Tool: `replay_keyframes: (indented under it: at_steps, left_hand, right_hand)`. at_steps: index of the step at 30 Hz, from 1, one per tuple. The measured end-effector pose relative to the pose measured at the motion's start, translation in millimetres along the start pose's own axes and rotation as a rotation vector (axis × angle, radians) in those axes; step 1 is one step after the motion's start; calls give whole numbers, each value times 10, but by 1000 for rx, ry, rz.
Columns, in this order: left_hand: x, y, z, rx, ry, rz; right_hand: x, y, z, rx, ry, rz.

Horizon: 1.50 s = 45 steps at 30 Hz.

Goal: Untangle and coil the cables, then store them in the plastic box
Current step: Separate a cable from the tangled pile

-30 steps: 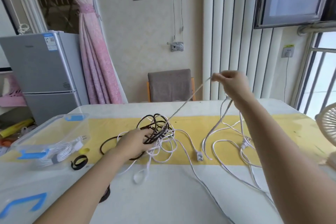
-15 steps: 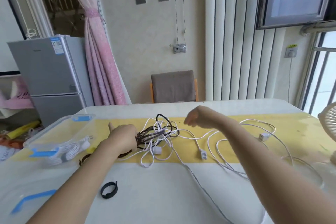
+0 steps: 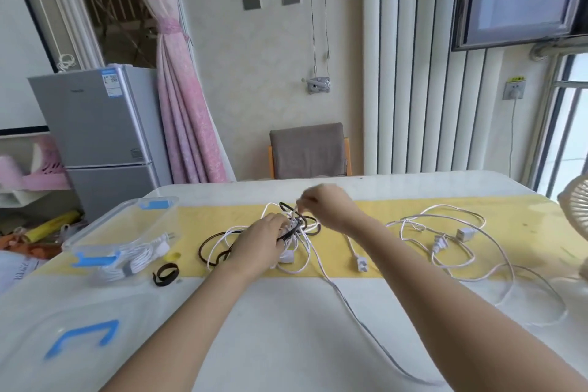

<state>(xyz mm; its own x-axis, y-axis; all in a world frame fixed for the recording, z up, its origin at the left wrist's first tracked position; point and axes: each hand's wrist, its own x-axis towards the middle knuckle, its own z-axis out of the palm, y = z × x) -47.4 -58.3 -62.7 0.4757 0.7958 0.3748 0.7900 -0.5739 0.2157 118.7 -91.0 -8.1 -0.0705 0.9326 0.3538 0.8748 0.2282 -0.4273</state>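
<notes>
From the head camera, a white table (image 3: 286, 328) with a yellow runner (image 3: 366, 210) across its middle fills the lower scene. At the centre of the runner lies the tangle (image 3: 300, 226) of black and white cables. The left hand (image 3: 262, 240) rests on the tangle's near left side, fingers curled over the strands and gripping them, and a loop of black cable (image 3: 210, 243) spills out to its left. The right hand (image 3: 327, 207) hovers at the far side of the tangle, its fingertips closed in a pinch on a thin white strand (image 3: 297, 205). The hand is somewhat blurred.

To the right, a loose white cable (image 3: 445, 216) sprawls over the runner and onto the bare table, with a white plug (image 3: 361, 262) and a small white adapter (image 3: 463, 234) lying among its loops.

At the left, the plastic box (image 3: 127, 226) sits open, and a coiled white cable (image 3: 136, 259) lies inside at its near end. A black strap (image 3: 165, 274) lies just right of the box. The box's clear lid (image 3: 79, 337), with a blue handle, lies at the near left corner.

Beyond the table stand a chair (image 3: 308, 149), a grey fridge (image 3: 95, 137) and a pink curtain (image 3: 181, 105).
</notes>
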Motion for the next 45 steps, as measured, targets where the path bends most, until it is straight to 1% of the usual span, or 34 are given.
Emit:
replay_keyframes:
  at_steps: [1,2,4,5,7,9,10,11,12,13,15,16,17,18,20,21,22,23,25,26,27,29,30,31,32,33,35,36,37,38,39,40,43,45]
  left_hand:
    - [32,-25,-24,46,8,-25]
    - [57,-70,-41,138,-33,-47]
    - [75,-181,-78,327,-146,-110]
    - [71,-276,-92,342,-160,-182]
    - [76,-482,-182,238,-103,-367]
    - [104,-704,-333,-9,-68,-563]
    - [119,-791,-413,-156,-78,-632]
    - [129,-856,-486,-241,-78,-678]
    - [147,-888,-548,-246,-76,-712]
    - [159,-889,-593,-172,-86,-745]
    - [208,-811,-645,61,-177,-734]
    - [226,-713,-659,147,-270,-676]
    - [231,-600,-666,178,-359,-590]
    - [251,-476,-656,157,-414,-491]
    - [278,-154,-611,87,-452,-289]
    - [290,14,-563,65,-440,-183]
    - [303,147,-511,55,-423,-109]
    - [326,229,-421,63,-415,-63]
    - [358,266,-247,134,-454,-46]
    - [376,211,-162,143,-474,-67]
    - [384,138,-88,116,-480,-96]
    - [363,4,28,-43,-439,-149]
    - [350,-38,74,-136,-393,-175]
    - [335,-55,103,-210,-343,-192]
    - [323,-49,117,-261,-281,-187]
    - [310,-33,108,-303,-212,-181]
    - [290,3,63,-389,-105,-169]
    - [280,-12,29,-417,-80,-163]
    - [266,-28,0,-437,-86,-153]
    - [245,-49,-30,-449,-113,-140]
    - [209,-86,-57,-447,-151,-133]
    - [173,-118,-60,-428,-191,-134]
    - [100,-232,1,-234,-259,-173]
    - [79,-309,57,-92,-251,-220]
  right_hand:
    - [14,-33,-175,84,89,-11]
    - [23,-66,-353,202,190,-11]
    - [47,-89,-731,466,412,43]
    - [63,-56,-905,567,513,96]
    - [24,124,-1244,651,714,233]
    - [-73,427,-1519,606,933,368]
    - [-137,567,-1623,566,1006,420]
    - [-190,691,-1680,526,1026,467]
    - [-237,771,-1729,466,985,504]
    - [-271,831,-1719,401,888,545]
    - [-309,865,-1617,293,641,591]
    - [-336,842,-1550,279,526,576]
    - [-351,812,-1486,294,435,535]
    - [-372,773,-1436,338,362,481]
    - [-379,717,-1386,460,235,403]
    - [-371,716,-1377,473,194,392]
    - [-342,708,-1385,405,177,406]
    - [-321,728,-1394,261,188,447]
    - [-324,753,-1424,-102,217,575]
    - [-359,764,-1412,-251,220,631]
    - [-392,769,-1370,-369,219,647]
    - [-429,712,-1184,-494,216,537]
    - [-410,658,-1051,-473,202,450]
    - [-384,588,-887,-376,160,376]
    - [-349,500,-704,-246,79,310]
    - [-330,385,-499,-127,-41,258]
    - [-335,146,-129,29,-313,202]
    - [-341,65,1,98,-418,191]
    - [-342,32,60,191,-457,190]
    - [-319,33,44,304,-426,195]
    - [-280,46,-2,422,-346,201]
    - [-237,82,-94,542,-230,217]
    - [-142,160,-487,858,190,277]
    - [-142,273,-804,1044,561,375]
